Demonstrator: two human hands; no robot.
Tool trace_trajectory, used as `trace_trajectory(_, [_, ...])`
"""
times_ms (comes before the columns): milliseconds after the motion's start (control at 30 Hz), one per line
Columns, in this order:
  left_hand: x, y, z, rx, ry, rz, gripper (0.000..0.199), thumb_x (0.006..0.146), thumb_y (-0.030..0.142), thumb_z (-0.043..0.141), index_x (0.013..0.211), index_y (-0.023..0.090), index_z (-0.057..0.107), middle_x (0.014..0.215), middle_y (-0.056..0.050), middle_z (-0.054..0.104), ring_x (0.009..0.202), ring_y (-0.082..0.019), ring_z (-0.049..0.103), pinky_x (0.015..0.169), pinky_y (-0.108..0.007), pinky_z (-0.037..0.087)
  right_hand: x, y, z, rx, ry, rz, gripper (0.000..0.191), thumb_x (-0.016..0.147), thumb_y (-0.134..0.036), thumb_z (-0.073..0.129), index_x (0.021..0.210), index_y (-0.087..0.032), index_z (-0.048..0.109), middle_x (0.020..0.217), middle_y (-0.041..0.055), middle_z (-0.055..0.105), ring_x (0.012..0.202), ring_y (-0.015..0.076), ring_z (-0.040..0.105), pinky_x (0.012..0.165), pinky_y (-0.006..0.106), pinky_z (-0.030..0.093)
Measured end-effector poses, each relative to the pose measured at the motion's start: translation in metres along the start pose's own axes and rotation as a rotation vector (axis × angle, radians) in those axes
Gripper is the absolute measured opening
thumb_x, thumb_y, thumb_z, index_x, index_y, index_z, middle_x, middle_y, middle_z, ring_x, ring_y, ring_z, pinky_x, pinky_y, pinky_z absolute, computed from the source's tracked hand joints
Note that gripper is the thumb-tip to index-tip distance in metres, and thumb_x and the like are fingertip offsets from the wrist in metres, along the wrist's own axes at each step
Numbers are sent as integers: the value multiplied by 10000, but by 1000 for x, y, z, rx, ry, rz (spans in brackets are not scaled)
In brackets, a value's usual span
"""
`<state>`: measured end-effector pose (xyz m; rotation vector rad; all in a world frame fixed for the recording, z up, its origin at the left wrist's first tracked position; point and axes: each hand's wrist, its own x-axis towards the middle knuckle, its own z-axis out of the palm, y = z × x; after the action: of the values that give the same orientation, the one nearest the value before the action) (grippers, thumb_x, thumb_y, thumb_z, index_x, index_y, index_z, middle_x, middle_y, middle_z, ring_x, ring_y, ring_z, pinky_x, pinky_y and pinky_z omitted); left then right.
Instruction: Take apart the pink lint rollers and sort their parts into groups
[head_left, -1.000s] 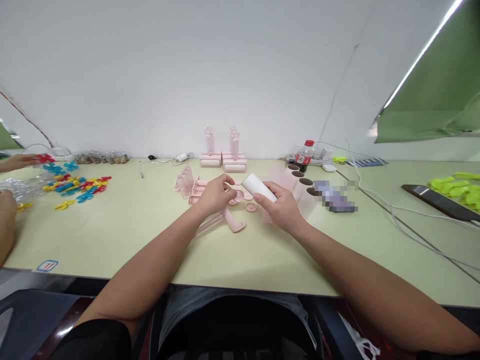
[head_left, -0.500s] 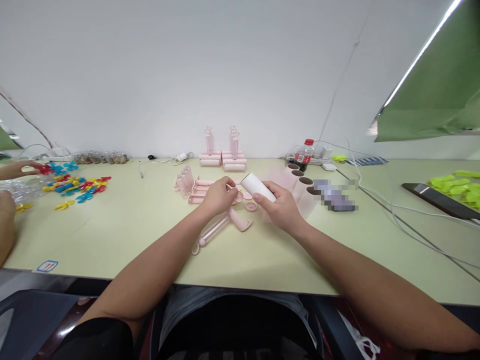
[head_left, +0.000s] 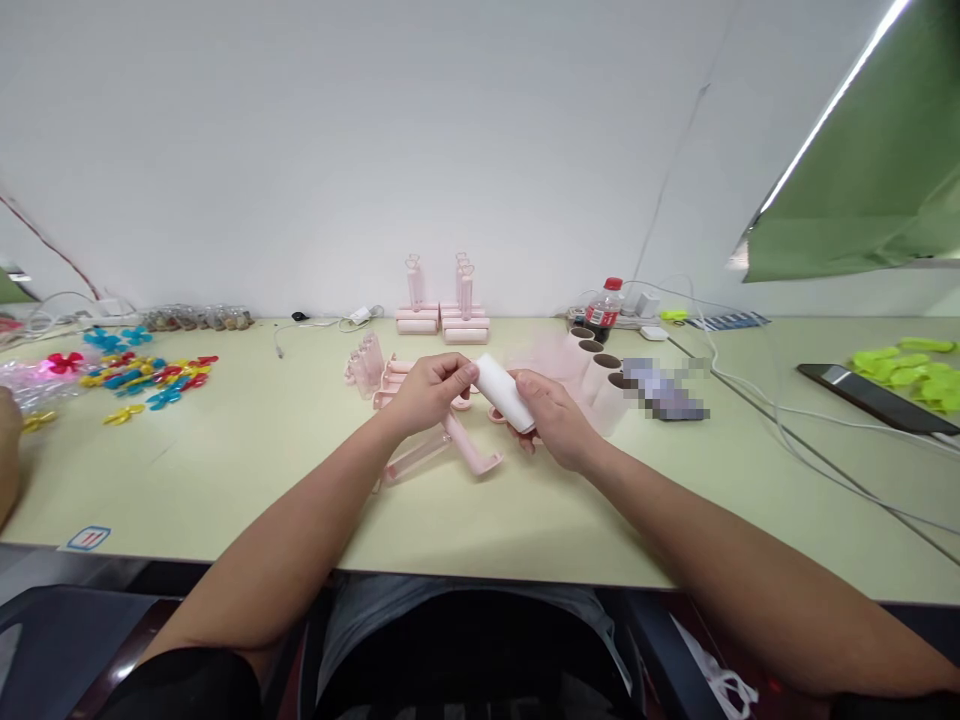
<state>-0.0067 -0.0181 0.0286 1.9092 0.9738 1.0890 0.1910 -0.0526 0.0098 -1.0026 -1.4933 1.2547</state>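
Both of my hands are on a white lint roller refill, tilted above the table. My left hand is closed, its thumb and fingers pinching at the upper left end of the roll. Around the lower right end wrap the fingers of my right hand. Below them lies a pink lint roller handle part with a curved end. A clear pink tube rests beside it, partly behind my left wrist. Pink round caps are half hidden under my hands. Pink roller parts lie behind my left hand.
Pink lint rollers stand against the wall. Several white paper rolls stand at right, near a cola bottle, a phone and cables. Colourful plastic propellers lie at left by another person's hand.
My left hand has moved onto the end of the roll, which now tilts more steeply. The pink handle part has shifted slightly toward me. The other person's far hand has left the red propeller.
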Motion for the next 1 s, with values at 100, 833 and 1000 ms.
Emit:
trace_trajectory(100, [3, -5, -3, -83, 89, -33, 394, 860, 528, 568, 693, 172, 562, 629, 10, 544, 522, -90, 430, 476, -216, 337, -2, 0, 3, 122, -45, 37, 550, 826, -688, 549, 1093, -208, 562, 699, -6, 624, 403, 105, 475, 305, 218, 347])
trace_trajectory(833, [15, -8, -36, -549, 420, -102, 375, 791, 473, 685, 670, 191, 471, 514, 66, 439, 388, -41, 282, 372, -210, 227, 60, -18, -7, 82, 77, 315, 130, 802, -273, 681, 845, -163, 626, 904, 100, 613, 639, 156, 600, 564, 328, 568])
trace_trajectory(1000, [11, -5, -32, -575, 339, -99, 400, 777, 493, 707, 671, 182, 480, 533, 59, 474, 392, -33, 306, 376, -199, 244, 73, -18, -2, 69, 35, 208, 140, 827, -290, 655, 891, -170, 620, 899, 80, 636, 642, 135, 602, 548, 265, 534])
